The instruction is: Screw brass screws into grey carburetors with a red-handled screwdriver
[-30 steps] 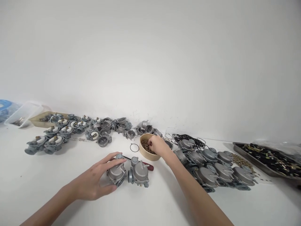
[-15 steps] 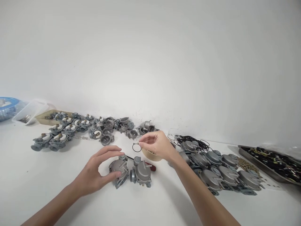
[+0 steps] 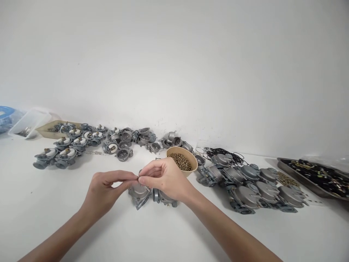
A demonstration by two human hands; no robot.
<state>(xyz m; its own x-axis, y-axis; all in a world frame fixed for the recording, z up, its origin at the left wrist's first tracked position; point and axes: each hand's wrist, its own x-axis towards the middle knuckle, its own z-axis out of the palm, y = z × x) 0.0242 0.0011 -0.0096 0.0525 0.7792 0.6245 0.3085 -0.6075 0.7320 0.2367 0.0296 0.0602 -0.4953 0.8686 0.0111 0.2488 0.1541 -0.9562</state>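
My left hand (image 3: 107,187) and my right hand (image 3: 163,178) meet fingertip to fingertip, both pinched closed. What lies between the fingertips is too small or hidden to make out. Just below them stands a grey metal carburetor (image 3: 139,193), partly covered by the fingers. A second carburetor (image 3: 165,199) sits close on its right, under my right hand. Behind my right hand, a round tan tub (image 3: 194,158) holds a heap of small brass screws (image 3: 180,161).
Carburetor bodies with white floats (image 3: 67,154) fill the left. Metal bowls (image 3: 124,154) lie at the back. Assembled carburetors (image 3: 245,196), black rings (image 3: 222,154) and a dark metal tray (image 3: 302,178) are on the right. A clear container (image 3: 31,122) stands far left.
My right hand has come left and slightly down to meet my left hand, whose fingers have closed. The black ring that hung from my right fingertips is no longer clearly visible. The screw tub is uncovered.
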